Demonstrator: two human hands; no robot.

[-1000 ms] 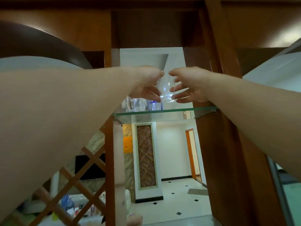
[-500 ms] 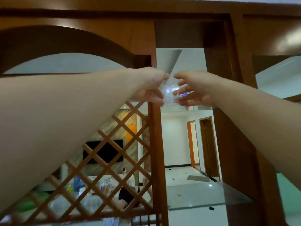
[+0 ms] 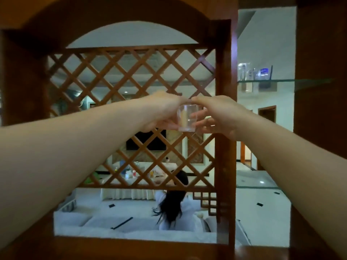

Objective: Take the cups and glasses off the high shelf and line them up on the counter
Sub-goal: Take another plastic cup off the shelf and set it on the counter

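Note:
A small clear glass (image 3: 186,118) hangs upright in the air in front of the wooden lattice, held between both hands. My left hand (image 3: 161,111) grips its left side and my right hand (image 3: 216,116) cups its right side, thumbs meeting over the rim. Up at the right, the high glass shelf (image 3: 281,81) carries several more clear glasses (image 3: 249,73), one with a blue label (image 3: 264,72). The hands and held glass are below and to the left of that shelf.
A wooden lattice screen (image 3: 131,76) with an arched top fills the middle. A thick wooden post (image 3: 226,147) separates it from the shelf bay. A lower glass shelf (image 3: 257,187) sits at right. Beyond, a person (image 3: 172,203) sits on a white sofa. A wooden ledge (image 3: 131,248) runs along the bottom.
Both hands have carried the glass away from the high shelf, down and to the left, across the post to the front of the lattice. The view has dropped lower.

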